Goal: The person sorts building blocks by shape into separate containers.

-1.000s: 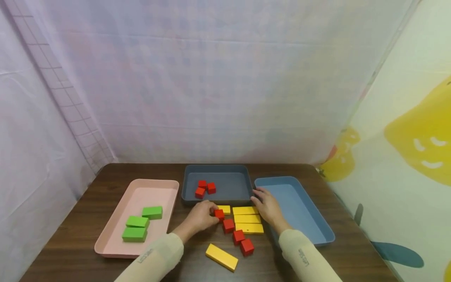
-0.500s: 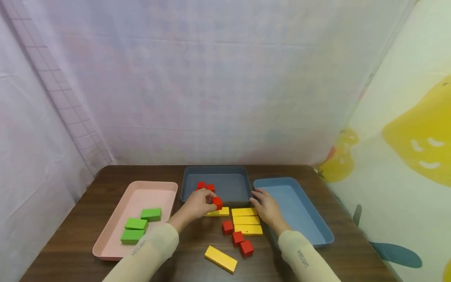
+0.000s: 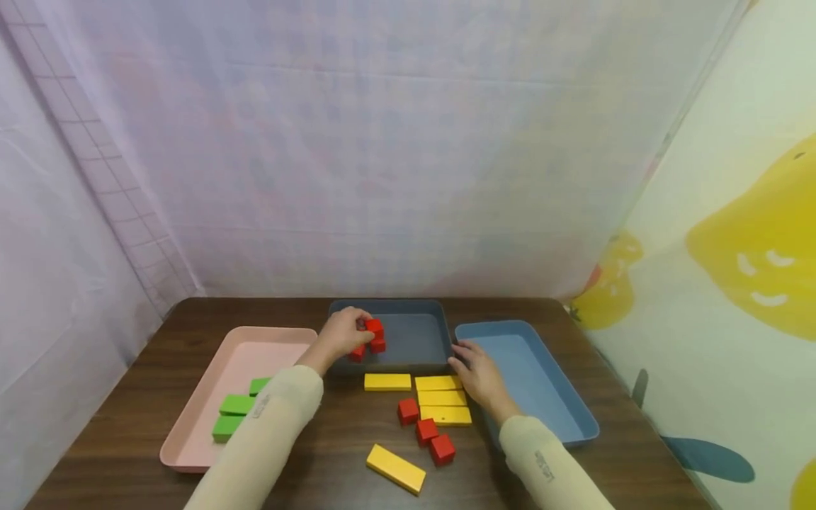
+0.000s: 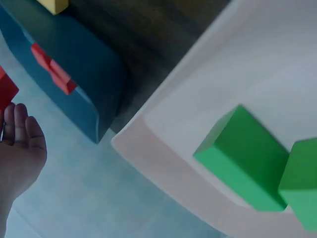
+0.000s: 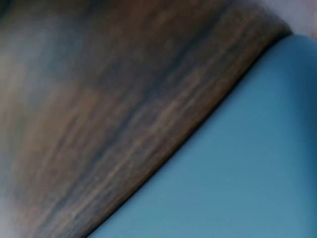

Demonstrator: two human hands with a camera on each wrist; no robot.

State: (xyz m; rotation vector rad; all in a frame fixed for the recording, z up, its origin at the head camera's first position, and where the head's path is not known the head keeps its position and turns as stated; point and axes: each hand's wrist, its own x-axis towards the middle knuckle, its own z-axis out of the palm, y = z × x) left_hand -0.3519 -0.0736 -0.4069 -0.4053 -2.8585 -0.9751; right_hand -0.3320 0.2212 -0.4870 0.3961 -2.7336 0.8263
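Left arm (image 3: 264, 433) extends forward, left fingers (image 3: 359, 314) pinching; right fingers (image 3: 469, 348) lie slightly apart.

A dark wood-grain tabletop (image 3: 357, 421) runs back toward a pale, faintly checked cloth backdrop (image 3: 395, 156). On the left hangs a creased white sheet (image 3: 51, 297) beside a band of grid lines (image 3: 117, 188); on the right, a whitish panel (image 3: 688, 163) bears yellow fruit prints (image 3: 758, 237) and a teal leaf print (image 3: 707, 459).

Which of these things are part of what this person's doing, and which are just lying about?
Seemingly part of the job:
red cube in the left hand
three loose red cubes
yellow blocks
green blocks
dark grey tray
pink tray
blue tray

Seemingly just surroundings:
pale backdrop
fruit-patterned wall
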